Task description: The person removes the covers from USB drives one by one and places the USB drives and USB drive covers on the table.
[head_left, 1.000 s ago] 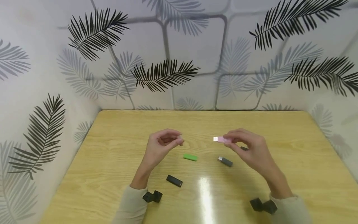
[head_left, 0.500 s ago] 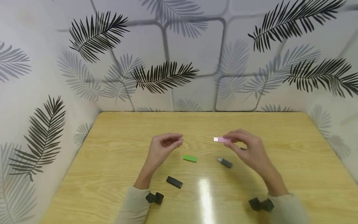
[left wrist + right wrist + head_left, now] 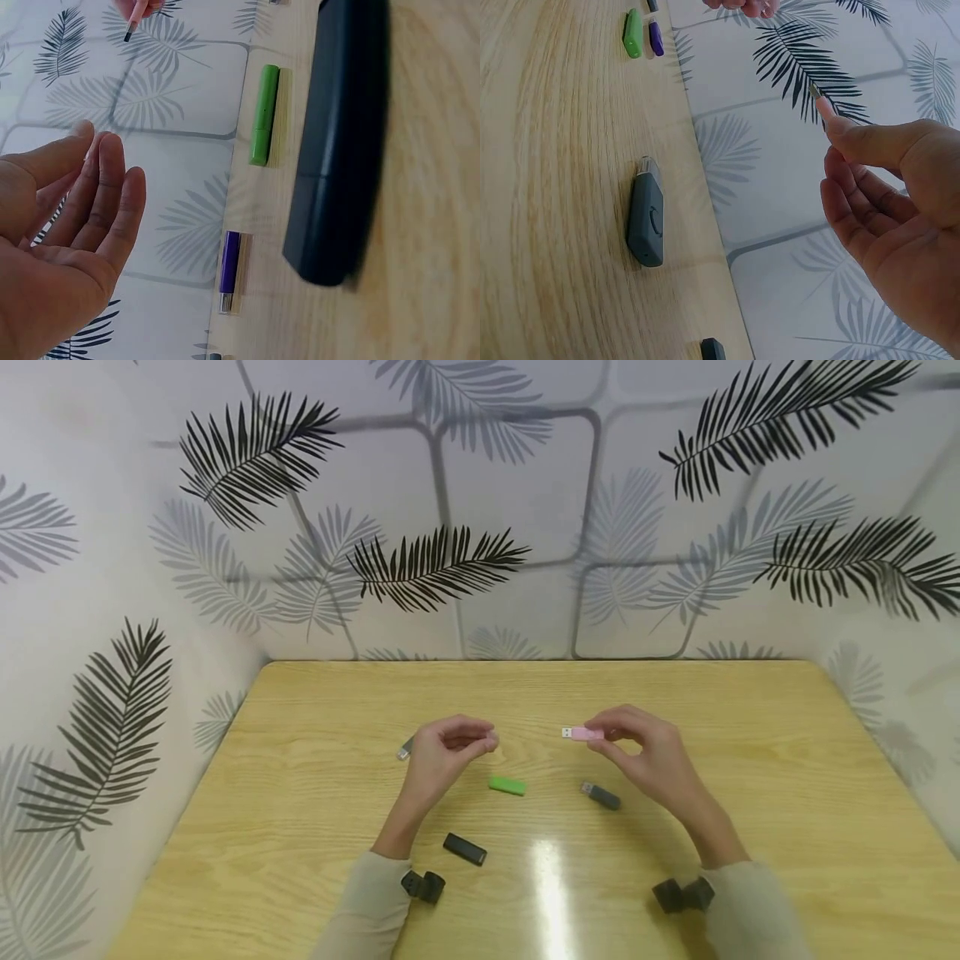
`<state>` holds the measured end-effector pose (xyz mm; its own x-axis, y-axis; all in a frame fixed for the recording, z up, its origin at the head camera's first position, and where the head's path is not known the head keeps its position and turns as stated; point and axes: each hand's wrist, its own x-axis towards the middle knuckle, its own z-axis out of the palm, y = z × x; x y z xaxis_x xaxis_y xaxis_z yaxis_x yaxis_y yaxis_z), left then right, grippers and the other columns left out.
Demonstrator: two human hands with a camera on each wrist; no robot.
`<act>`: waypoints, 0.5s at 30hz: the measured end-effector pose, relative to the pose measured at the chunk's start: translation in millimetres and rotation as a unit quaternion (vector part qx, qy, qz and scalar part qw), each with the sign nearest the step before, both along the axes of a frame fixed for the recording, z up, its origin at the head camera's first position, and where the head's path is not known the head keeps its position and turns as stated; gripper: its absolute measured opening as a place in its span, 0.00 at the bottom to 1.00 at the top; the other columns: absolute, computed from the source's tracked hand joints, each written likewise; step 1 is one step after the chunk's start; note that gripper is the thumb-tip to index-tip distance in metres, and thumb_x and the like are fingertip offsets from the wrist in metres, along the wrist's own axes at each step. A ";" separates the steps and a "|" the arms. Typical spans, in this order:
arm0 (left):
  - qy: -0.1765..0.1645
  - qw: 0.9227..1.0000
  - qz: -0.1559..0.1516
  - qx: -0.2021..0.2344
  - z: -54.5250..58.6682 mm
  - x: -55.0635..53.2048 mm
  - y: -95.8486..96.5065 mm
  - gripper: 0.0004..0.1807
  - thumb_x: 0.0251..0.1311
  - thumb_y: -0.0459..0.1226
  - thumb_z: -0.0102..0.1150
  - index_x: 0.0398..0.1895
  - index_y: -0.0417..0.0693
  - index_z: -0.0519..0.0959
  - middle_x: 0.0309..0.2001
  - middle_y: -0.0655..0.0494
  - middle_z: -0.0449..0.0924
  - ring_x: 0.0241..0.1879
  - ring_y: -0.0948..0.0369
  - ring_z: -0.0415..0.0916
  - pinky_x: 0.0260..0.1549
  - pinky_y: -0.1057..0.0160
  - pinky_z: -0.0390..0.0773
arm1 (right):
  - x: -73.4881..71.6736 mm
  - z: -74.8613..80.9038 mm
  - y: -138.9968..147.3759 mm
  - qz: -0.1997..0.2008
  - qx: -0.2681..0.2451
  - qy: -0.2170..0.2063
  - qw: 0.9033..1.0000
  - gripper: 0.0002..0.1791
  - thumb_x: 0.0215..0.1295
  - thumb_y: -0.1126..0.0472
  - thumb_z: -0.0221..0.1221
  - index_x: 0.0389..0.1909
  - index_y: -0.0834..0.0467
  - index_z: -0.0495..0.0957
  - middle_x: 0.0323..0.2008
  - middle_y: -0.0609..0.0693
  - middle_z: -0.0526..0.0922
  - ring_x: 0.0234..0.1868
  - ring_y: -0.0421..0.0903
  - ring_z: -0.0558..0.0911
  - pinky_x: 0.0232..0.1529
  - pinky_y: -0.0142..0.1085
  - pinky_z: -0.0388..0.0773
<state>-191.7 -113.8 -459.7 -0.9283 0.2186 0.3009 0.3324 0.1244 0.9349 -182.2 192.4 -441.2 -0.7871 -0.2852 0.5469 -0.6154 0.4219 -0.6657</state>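
My right hand (image 3: pixel 641 747) pinches a pink USB stick (image 3: pixel 587 734) between thumb and fingertips, its metal plug pointing left toward the other hand. My left hand (image 3: pixel 446 756) is raised across from it, thumb and fingertips together on a small pale pink piece (image 3: pixel 491 737), mostly hidden by the fingers; its kind cannot be made out. Between and below the hands a green USB stick (image 3: pixel 507 786) lies on the table. A grey USB stick (image 3: pixel 602 796) with its plug bare lies under the right hand. Closer to me is a black USB stick (image 3: pixel 465 849).
Partly behind the left hand lies another grey USB stick (image 3: pixel 406 748). A purple USB stick (image 3: pixel 229 262) shows in the left wrist view. The wooden table (image 3: pixel 300 693) ends at a leaf-patterned wall covering (image 3: pixel 517 610). A dark object (image 3: pixel 712 349) sits at the right wrist view's bottom.
Both hands have drawn slightly closer together, the left moving right and the right moving left with the pink USB stick. A grey USB stick has come into sight behind the left hand.
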 end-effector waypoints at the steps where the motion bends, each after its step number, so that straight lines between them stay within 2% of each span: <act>1: 0.000 1.000 0.005 -0.003 -0.2 -2.0 0.5 0.11 0.63 0.32 0.71 0.47 0.35 0.87 0.41 0.45 0.88 0.41 0.50 0.87 0.43 0.64 0.85 | -2.2 -0.9 -0.7 0.001 0.001 -0.001 1.000 0.13 0.57 0.74 0.72 0.43 0.60 0.87 0.41 0.49 0.88 0.38 0.46 0.85 0.43 0.28 0.83; 5: -0.004 0.999 0.019 -0.027 -0.7 -11.9 2.7 0.12 0.62 0.34 0.72 0.47 0.38 0.88 0.43 0.48 0.89 0.43 0.53 0.86 0.44 0.63 0.85 | -12.5 -4.6 -4.0 0.005 -0.002 -0.002 1.000 0.13 0.58 0.75 0.72 0.43 0.62 0.87 0.41 0.51 0.88 0.39 0.48 0.86 0.43 0.29 0.83; 11: -0.024 0.998 0.029 -0.053 1.1 -26.4 7.3 0.12 0.63 0.35 0.71 0.48 0.39 0.88 0.44 0.50 0.89 0.41 0.55 0.86 0.36 0.45 0.86 | -28.2 -9.9 -7.3 -0.008 0.001 -0.015 1.000 0.12 0.59 0.75 0.70 0.43 0.64 0.87 0.40 0.53 0.88 0.39 0.51 0.86 0.42 0.36 0.85; 13: -0.025 0.997 0.032 -0.062 1.8 -31.3 9.5 0.12 0.63 0.35 0.71 0.48 0.39 0.88 0.44 0.50 0.89 0.41 0.55 0.86 0.37 0.46 0.86 | -33.0 -11.4 -8.3 -0.015 0.004 -0.031 0.999 0.11 0.60 0.75 0.70 0.43 0.64 0.86 0.40 0.54 0.88 0.40 0.51 0.86 0.42 0.39 0.86; 15: -0.025 0.996 0.039 -0.076 2.3 -36.5 11.8 0.12 0.63 0.36 0.72 0.47 0.41 0.89 0.43 0.51 0.89 0.42 0.56 0.86 0.40 0.52 0.86 | -38.1 -12.8 -9.4 -0.023 0.007 -0.046 0.999 0.11 0.61 0.74 0.70 0.44 0.65 0.86 0.41 0.55 0.88 0.41 0.51 0.86 0.43 0.41 0.86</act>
